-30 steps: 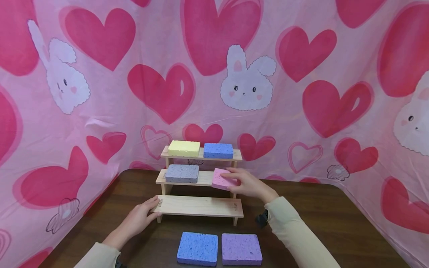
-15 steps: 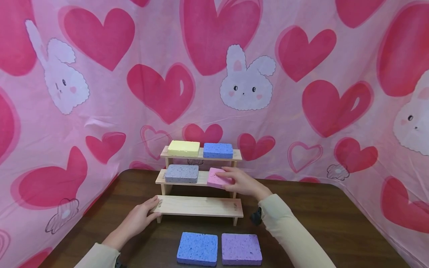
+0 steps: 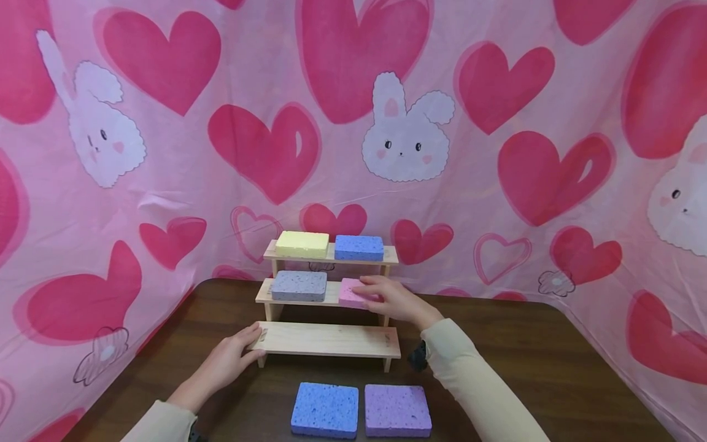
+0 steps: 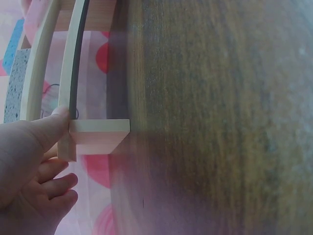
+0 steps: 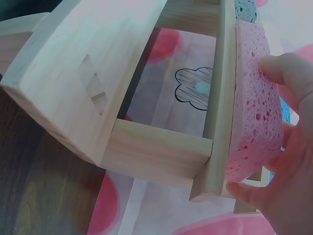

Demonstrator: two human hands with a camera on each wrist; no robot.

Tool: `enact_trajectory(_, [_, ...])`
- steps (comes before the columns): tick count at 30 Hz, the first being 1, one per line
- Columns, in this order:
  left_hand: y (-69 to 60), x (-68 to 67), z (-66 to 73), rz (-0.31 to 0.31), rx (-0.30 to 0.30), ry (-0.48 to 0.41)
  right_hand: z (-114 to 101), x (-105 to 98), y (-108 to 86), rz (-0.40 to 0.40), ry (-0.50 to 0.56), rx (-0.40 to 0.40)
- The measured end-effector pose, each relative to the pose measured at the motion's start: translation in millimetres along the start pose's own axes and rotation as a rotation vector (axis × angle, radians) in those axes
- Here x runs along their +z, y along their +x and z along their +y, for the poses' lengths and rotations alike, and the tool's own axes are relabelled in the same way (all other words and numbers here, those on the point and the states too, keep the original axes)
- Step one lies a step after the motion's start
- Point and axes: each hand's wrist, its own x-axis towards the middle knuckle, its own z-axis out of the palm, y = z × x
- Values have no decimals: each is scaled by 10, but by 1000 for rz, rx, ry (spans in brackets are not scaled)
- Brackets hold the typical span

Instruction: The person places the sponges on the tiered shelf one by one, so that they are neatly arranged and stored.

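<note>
My right hand (image 3: pixel 394 299) holds a pink sponge (image 5: pixel 254 103) at the right end of the middle step of a three-step wooden display stand (image 3: pixel 326 339). The sponge sits against that step, its thumb side and edge gripped in the right wrist view. At the stand's left, my left hand (image 3: pixel 232 356) pinches the end of the lowest step, thumb on its front edge in the left wrist view (image 4: pixel 29 161). A grey sponge (image 3: pixel 299 286) lies left of the pink one. Yellow (image 3: pixel 302 244) and blue (image 3: pixel 359 247) sponges lie on the top step.
On the dark wooden table (image 3: pixel 497 362), a larger-looking blue sponge (image 3: pixel 324 409) and a purple sponge (image 3: pixel 397 410) lie side by side before the stand. Behind the table hangs a pink cloth (image 3: pixel 331 166) with hearts and rabbits.
My right hand has moved left with the pink sponge and lowered it along the middle step, closer to the grey sponge. The left hand stays at the lowest step.
</note>
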Motion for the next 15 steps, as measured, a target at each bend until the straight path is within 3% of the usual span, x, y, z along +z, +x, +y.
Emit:
enact_trajectory(5, [0,-7,6,-2,-10,-1,-5,7,50,12,-43,-45])
enact_trajectory(15, [-6,-7,3,-2,-6,-4,-5,47,108,47,-36,-60])
